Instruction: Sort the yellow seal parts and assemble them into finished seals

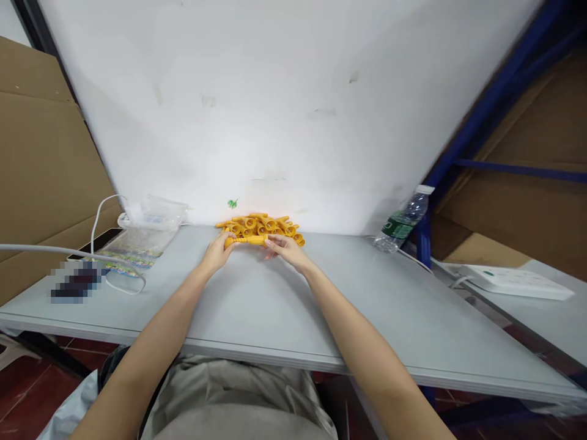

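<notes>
Both my hands hold one long yellow-orange plastic piece [250,240] level, just in front of a pile at the back of the table. It has a ribbed, narrow part towards the left and a thicker part on the right. Pinched at its left end are the fingers of my left hand [216,252]. My right hand [290,251] grips the right end, its fingertips partly hiding it. Behind lies the pile of similar yellow-orange pieces [269,225], with round, hollow, flared ends facing me.
A clear water bottle [404,223] with a green label leans by the blue frame [424,235] on the right. At left lie plastic packets [142,243], a phone [96,243] and a white cable [94,223]. A white power strip [516,281] lies beyond the right edge.
</notes>
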Motion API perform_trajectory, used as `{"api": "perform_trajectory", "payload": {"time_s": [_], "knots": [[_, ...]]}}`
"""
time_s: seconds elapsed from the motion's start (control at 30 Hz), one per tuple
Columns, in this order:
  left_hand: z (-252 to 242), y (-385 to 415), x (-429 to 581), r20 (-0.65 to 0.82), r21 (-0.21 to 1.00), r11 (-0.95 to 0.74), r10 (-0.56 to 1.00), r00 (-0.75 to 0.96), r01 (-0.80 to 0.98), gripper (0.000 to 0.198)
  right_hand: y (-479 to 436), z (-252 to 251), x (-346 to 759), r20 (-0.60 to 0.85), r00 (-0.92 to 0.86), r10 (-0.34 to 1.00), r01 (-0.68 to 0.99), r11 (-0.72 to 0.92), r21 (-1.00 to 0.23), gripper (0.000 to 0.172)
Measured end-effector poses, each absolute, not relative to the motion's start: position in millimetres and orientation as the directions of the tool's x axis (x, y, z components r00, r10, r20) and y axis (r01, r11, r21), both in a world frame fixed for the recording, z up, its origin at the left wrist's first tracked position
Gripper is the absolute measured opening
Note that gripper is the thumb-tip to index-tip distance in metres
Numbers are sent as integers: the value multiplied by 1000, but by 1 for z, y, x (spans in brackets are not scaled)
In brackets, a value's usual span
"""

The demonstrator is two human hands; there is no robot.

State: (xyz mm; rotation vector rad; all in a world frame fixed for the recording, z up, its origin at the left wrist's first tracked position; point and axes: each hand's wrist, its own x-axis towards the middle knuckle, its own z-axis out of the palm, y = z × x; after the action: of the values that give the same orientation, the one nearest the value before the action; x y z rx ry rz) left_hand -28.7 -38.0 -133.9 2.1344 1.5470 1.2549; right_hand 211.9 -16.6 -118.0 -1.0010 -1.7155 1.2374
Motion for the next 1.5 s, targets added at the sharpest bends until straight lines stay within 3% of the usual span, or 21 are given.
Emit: {"api": "perform_trajectory", "payload": {"time_s": [0.23,0.37,0.57,0.7,0.8,0.93,1.17,1.5], "knots": [[-136,-37,-28,524,612,-428,849,65,665,16,-21,-114,208,165,-347,923,129,221,-967,43],[-137,-37,-28,531,604,-431,845,66,671,16,-25,-110,202,160,-306,939,125,206,-971,48],[-137,-38,-25,551,590,-444,832,67,675,15,-32,-105,194,39,-209,977,119,65,-991,54],[-136,-39,-25,556,588,-448,829,65,674,14,-32,-102,200,-17,-246,969,183,30,-983,56],[-136,-38,-25,559,586,-444,827,58,679,13,-29,-102,210,29,-329,944,165,88,-982,51],[-137,-37,-25,565,582,-445,823,55,680,13,-24,-107,217,104,-406,908,134,172,-976,64],[-138,-37,-25,562,577,-445,825,63,685,16,-24,-108,209,112,-363,925,158,180,-971,47],[-136,-40,-24,559,572,-441,827,64,692,16,-32,-103,199,57,-272,961,97,87,-991,52]]}}
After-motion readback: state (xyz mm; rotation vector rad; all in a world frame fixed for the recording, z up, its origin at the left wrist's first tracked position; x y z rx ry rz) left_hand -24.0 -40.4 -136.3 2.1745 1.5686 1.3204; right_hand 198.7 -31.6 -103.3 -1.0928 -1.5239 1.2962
